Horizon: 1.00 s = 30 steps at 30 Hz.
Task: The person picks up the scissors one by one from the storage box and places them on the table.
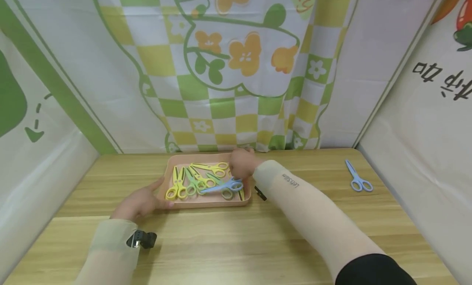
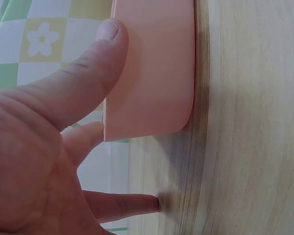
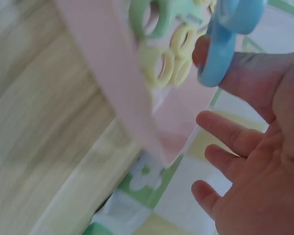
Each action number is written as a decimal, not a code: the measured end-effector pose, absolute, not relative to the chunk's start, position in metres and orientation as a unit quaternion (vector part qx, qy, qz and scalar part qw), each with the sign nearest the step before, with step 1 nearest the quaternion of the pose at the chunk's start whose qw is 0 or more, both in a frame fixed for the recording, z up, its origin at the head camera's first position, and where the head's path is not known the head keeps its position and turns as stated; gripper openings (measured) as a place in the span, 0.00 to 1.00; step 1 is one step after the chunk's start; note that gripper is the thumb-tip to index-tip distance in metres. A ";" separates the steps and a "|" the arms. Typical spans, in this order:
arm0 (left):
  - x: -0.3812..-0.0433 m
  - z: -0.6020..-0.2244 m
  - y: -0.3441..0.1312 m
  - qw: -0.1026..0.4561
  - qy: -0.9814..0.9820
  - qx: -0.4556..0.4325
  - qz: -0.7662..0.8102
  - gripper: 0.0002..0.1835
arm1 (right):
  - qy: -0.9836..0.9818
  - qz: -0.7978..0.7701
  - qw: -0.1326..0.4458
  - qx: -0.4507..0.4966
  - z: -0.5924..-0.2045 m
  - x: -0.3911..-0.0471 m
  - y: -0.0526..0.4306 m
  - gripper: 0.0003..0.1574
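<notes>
A pink tray (image 1: 206, 204) holds several yellow and green scissors, the yellow scissors (image 1: 177, 184) lying at its left end. Blue scissors (image 1: 223, 187) lie slanted over the others, blades toward the left. My right hand (image 1: 243, 163) is above the tray's right end; in the right wrist view its thumb and index finger pinch the blue handle (image 3: 220, 54), while the other fingers stay apart from it. At the tray's front left corner is my left hand (image 1: 140, 201). Its thumb (image 2: 108, 54) lies along the outer wall, and its spread fingers reach by the left side.
Another pair of blue scissors (image 1: 357, 176) lies on the wooden table (image 1: 221, 244) at the far right. A checkered curtain (image 1: 236, 112) hangs right behind the tray. White printed walls flank the table on both sides.
</notes>
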<state>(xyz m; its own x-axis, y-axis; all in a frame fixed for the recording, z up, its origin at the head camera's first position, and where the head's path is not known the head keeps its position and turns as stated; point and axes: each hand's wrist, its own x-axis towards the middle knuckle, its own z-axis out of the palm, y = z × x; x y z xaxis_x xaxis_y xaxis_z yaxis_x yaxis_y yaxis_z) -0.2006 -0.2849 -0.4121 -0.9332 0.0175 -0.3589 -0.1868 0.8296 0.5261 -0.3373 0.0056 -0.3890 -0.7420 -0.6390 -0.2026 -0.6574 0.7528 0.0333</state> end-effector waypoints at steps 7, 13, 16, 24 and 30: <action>-0.199 -0.408 -0.284 0.180 0.941 -0.042 0.284 0.61 | 0.924 -0.038 0.050 -0.378 -0.381 -0.353 0.045 0.05; -0.199 -0.408 -0.284 0.173 0.942 -0.034 0.286 0.62 | 0.928 -0.106 0.007 -0.356 -0.385 -0.370 0.086 0.08; -0.199 -0.408 -0.285 0.169 0.942 -0.031 0.288 0.62 | 0.937 -0.112 -0.001 -0.331 -0.389 -0.377 0.104 0.09; -0.199 -0.412 -0.285 0.168 0.942 -0.030 0.288 0.61 | 0.969 -0.116 0.044 -0.216 -0.407 -0.390 0.150 0.15; -0.199 -0.411 -0.284 0.169 0.943 -0.032 0.284 0.61 | 0.987 -0.016 0.090 -0.129 -0.414 -0.383 0.164 0.15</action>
<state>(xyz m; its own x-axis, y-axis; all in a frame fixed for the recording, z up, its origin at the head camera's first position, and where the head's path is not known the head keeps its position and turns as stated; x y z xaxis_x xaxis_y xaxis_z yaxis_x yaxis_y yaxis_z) -0.1987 -0.2836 -0.4111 -0.9411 0.0348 -0.3362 -0.1565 0.8368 0.5246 -0.3833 0.1636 -0.4144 -0.9505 -0.2576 -0.1735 -0.2517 0.9662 -0.0557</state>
